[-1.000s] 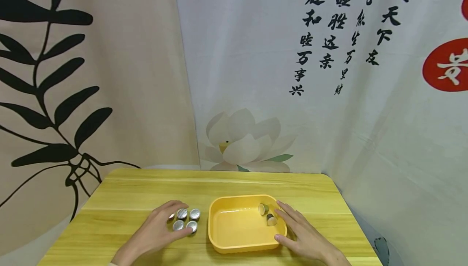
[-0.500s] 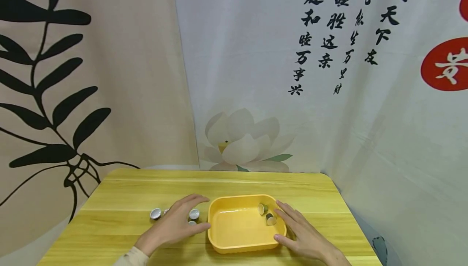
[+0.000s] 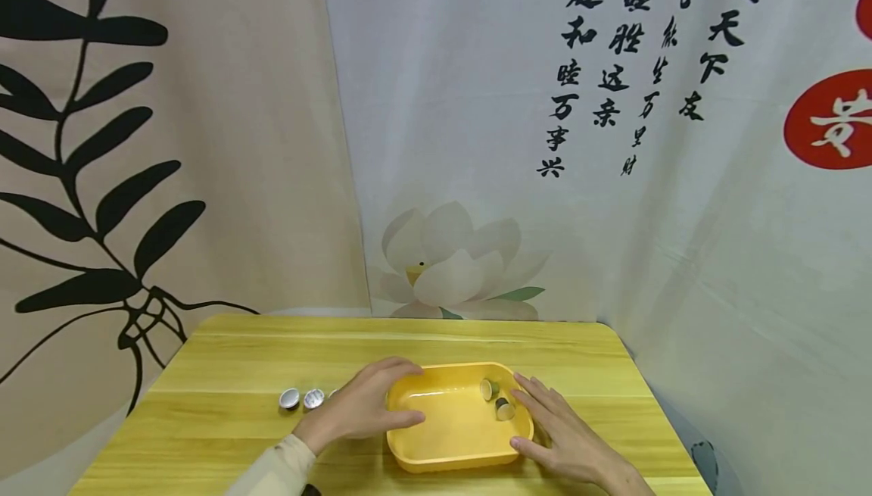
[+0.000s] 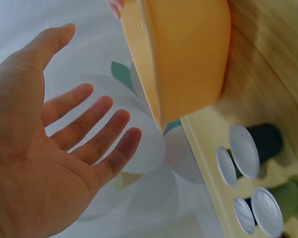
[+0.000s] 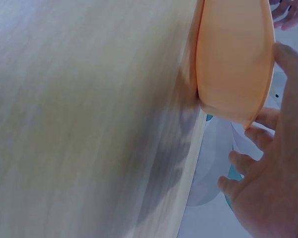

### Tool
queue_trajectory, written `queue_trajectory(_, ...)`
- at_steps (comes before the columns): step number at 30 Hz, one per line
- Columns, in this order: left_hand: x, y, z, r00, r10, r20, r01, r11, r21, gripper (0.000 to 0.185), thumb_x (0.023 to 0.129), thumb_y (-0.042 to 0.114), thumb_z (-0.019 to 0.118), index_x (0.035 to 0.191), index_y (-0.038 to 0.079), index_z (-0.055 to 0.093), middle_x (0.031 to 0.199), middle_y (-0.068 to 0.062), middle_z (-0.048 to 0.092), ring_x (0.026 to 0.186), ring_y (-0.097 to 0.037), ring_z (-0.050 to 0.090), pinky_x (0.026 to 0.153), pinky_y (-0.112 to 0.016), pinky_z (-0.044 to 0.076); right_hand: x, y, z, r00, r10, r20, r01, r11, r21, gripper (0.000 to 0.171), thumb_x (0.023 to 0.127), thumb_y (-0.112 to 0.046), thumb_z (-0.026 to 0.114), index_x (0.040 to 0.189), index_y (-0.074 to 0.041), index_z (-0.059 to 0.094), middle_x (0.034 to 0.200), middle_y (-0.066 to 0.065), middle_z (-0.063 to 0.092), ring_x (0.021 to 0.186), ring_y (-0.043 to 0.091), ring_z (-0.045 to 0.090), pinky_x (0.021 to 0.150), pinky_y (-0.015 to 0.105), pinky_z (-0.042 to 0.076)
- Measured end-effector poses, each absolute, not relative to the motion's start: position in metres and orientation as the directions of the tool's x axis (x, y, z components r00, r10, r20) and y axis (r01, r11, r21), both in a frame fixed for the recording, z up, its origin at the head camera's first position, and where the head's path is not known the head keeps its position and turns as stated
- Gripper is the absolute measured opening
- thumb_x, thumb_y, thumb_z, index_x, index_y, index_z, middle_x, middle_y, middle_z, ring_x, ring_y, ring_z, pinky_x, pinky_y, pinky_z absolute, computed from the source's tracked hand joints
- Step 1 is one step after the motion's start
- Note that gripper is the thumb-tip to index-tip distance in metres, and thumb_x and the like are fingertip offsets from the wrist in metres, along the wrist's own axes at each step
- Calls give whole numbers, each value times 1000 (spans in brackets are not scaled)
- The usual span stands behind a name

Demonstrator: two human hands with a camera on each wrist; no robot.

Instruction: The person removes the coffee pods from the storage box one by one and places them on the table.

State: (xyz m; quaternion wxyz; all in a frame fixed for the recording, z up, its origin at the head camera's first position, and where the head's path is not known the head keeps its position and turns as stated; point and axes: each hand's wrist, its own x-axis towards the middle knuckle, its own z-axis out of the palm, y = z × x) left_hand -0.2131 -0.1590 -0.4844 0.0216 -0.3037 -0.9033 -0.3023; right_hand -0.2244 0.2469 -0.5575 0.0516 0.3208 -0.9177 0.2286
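Two capsules (image 3: 496, 399) already lie in the yellow tray (image 3: 409, 457); four more sit on the table (image 3: 225, 375) just beside it. Our left hand (image 3: 364, 409), fingers spread & empty, hovers at the tray's left rim; right hand (image 3: 555, 435) rests flat vs. the right wall. We'd judge: keep that brace firm, pinch 1 capsule at a time.

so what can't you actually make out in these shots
- Capsules on the table: head view, the left hand covers part of the group, so no count.
- Two capsules in the yellow tray: head view, too small to tell colour or markings.
- Right hand: right wrist view is blurred and cuts it off; contact with the tray wall unclear.
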Motion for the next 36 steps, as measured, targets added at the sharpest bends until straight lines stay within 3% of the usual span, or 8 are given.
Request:
queue_trajectory(14, -239, -117, -479, -768, 624, 145, 602, 626, 496, 60, 103, 45, 83, 152, 13, 67, 155, -8, 69, 142, -30, 69, 118, -50, 61, -225, 248, -561, -789, -558, 257, -612, 679, -405, 75, 109, -53, 72, 168, -11, 54, 184, 10, 40, 164, 52, 42, 125, 81, 38)
queue_trajectory(21, -253, -96, -474, -737, 668, 107, 626, 614, 481, 61, 105, 43, 81, 154, 12, 66, 156, -9, 69, 140, -31, 70, 116, -46, 62, -225, 248, -562, -794, -557, 244, -605, 684, -406, 74, 109, -52, 72, 169, -13, 53, 186, 4, 36, 165, 51, 42, 125, 81, 38)
queue_trajectory(28, -268, -79, -476, -720, 691, 64, 632, 616, 471, 61, 105, 40, 81, 155, 9, 65, 156, -8, 69, 137, -28, 72, 112, -40, 64, -225, 248, -560, -790, -559, 252, -611, 683, -401, 75, 109, -53, 72, 167, -11, 54, 184, 11, 39, 165, 50, 42, 125, 81, 38)
queue_trajectory(36, -280, -63, -483, -713, 700, 28, 631, 623, 462, 58, 105, 35, 83, 154, 9, 67, 155, -8, 71, 136, -31, 73, 112, -36, 63, -226, 249, -561, -793, -560, 241, -607, 688, -398, 76, 109, -55, 71, 168, -12, 53, 185, 10, 38, 165, 50, 42, 125, 82, 38)
